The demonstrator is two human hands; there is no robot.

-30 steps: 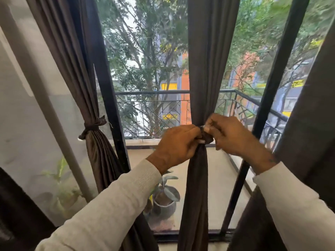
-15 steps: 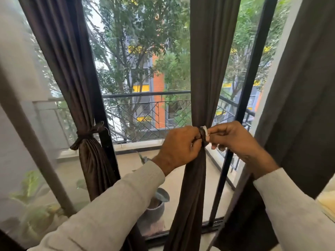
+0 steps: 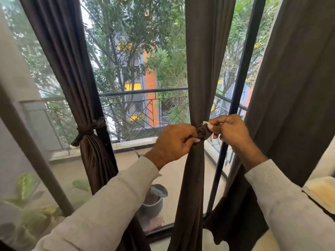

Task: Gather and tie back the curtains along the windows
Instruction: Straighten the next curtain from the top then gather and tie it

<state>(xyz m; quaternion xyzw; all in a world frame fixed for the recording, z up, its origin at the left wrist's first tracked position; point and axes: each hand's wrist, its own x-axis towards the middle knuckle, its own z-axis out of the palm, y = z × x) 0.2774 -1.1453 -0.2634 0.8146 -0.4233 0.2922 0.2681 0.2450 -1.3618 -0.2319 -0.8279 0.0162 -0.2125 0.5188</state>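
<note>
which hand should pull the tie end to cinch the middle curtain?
Right. The right hand already pinches the tie's frayed end beside the knot. The left hand clamps the gathered middle curtain just below the knot, so it likely anchors.

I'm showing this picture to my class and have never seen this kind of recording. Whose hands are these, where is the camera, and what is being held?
There is no machine here. A person wears one wide-angle camera on the head, looking forward and down, so you see their own arms in pale sleeves reaching out.

The left hand has its grip closed around the gathered middle curtain. The right hand pinches the end of the dark fabric tie wrapped around that curtain.

To the left, another curtain is already bound with its own tie. To the right, a third curtain hangs loose. Through the glass are a balcony railing, a potted plant and trees.
</note>
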